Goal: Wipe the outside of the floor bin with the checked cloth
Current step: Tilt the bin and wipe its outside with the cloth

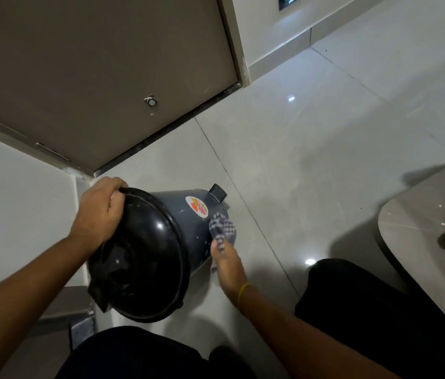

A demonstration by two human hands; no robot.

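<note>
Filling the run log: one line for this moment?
bin tilted, lid on | left hand grips lid rim | right hand presses checked cloth on bin side

Probably a home hallway, glossy tiled floor (311, 149), brown door (92, 64), skirting (278, 50)

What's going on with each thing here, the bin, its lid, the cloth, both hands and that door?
Floor bin: tilted toward the person.
Lid: closed on the bin.
Checked cloth: pressed against the bin's side.
Left hand: gripping the lid's rim.
Right hand: holding the cloth.
Door: shut.
</note>
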